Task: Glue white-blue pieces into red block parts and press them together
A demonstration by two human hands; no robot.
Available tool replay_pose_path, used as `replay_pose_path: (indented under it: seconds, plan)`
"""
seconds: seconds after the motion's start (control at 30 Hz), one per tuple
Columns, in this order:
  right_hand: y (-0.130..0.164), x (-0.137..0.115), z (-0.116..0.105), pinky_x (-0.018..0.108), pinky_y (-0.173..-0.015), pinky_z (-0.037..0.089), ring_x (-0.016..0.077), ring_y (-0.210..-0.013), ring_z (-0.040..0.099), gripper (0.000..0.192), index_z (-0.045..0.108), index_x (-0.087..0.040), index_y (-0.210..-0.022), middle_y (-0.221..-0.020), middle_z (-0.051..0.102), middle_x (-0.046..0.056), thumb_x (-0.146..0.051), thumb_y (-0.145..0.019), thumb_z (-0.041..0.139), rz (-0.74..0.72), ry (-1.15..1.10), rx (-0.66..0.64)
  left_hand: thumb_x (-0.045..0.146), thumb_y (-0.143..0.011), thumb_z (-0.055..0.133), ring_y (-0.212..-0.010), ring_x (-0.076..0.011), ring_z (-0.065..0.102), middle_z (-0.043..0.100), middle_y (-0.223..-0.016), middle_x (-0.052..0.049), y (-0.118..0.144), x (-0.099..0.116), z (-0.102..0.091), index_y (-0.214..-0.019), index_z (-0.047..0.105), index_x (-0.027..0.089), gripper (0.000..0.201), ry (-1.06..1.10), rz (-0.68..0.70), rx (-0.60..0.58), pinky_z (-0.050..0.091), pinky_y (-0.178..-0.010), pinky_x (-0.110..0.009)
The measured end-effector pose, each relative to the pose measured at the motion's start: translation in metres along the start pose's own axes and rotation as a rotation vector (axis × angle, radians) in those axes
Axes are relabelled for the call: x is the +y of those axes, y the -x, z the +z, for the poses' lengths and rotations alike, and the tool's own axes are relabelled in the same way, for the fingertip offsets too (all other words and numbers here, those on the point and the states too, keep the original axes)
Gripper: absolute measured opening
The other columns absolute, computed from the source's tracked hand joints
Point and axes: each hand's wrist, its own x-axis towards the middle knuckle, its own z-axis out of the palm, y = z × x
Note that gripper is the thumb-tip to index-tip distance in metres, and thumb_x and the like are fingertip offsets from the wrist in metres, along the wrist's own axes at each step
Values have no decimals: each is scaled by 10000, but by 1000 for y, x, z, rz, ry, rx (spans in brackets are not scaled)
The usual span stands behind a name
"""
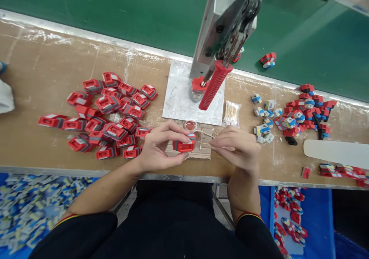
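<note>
red moulded plastic housing (183, 146), small and boxy with a grey-white patch on top, sits pinched in the left hand (161, 149): thumb under its near edge, fingers curled over the far edge. it is held just above a scrap of brown cardboard (198, 153) at the near edge of the taped brown worktable (43, 78).

right hand (238, 147) has thumb and forefinger pressed together on a thin pale wooden stick (206, 136), tip pointing toward the housing, just right of the grip.

judgement on handling: housing looks light, rigid, hard-shelled; smooth faces could slip, so opposite edges are the sensible hold, as now. stick looks light and easily snapped; hold near mid-length.

just beyond the grip: small clear dish of reddish liquid (190, 125). farther out, grey metal hand press with ribbed red lever handle (215, 84) on a pale metal plate (178, 101); a clear bag of cotton swabs (231, 113) beside it.

left of the grip: heap of matching red housings (106, 112). right of the grip: pile of small red, blue and grey blocks (300, 114).

writing: no brand, label or lettering readable on any part.
</note>
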Motion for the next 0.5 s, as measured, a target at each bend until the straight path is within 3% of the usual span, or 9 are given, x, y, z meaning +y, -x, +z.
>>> replay_pose_path:
  seconds: [0.1,0.2,0.27,0.37,0.4,0.43,0.5]
  plan:
    - [-1,5,10,317,-718,588,159,-748,721,121,764,-256,-987,-878,834,5,-145,-989,716,39,86,-218,160,-802,854,-872,-193,776,783,-1005,-70,-1,1,-2,-1020,796,251,243,16,2,-14,664,-739,-307]
    - [4,11,5,346,-779,603,197,-890,713,123,778,-272,-1112,-1030,802,47,-285,-995,743,99,96,-265,168,-793,877,-876,-194,776,782,-1001,-74,-1,1,-3,-1023,798,244,254,43,-17,-5,658,-716,-288]
    - [14,16,-14,346,-726,592,216,-910,693,269,766,-299,-1208,-1065,744,58,-408,-963,783,149,100,-76,186,-798,888,-881,-190,772,780,-1004,-75,-1,1,-5,-1026,801,242,250,71,-25,1,657,-713,-278]
    - [35,18,-52,314,-604,495,191,-758,603,179,768,-342,-1132,-930,649,18,-440,-986,735,138,227,535,174,-804,891,-903,-194,778,781,-1012,-68,-3,1,-7,-1044,803,251,267,90,-31,12,674,-755,-294]
    - [43,16,-63,314,-608,480,188,-731,582,116,770,-333,-1073,-884,629,9,-405,-998,718,137,295,676,160,-802,891,-907,-197,782,783,-1012,-62,-4,0,-8,-1052,801,256,282,83,-35,17,679,-765,-301]
    - [52,13,-72,322,-632,486,189,-730,585,80,771,-318,-1025,-857,628,7,-367,-1003,711,169,375,722,150,-801,890,-907,-200,785,785,-1011,-56,-4,0,-9,-1067,797,261,303,70,-42,23,683,-769,-307]
    - [72,5,-82,366,-731,534,218,-818,645,62,778,-285,-986,-880,683,29,-324,-985,730,334,551,546,155,-807,891,-891,-202,785,793,-1009,-45,-6,-1,-10,-1118,784,276,351,41,-71,33,691,-756,-317]
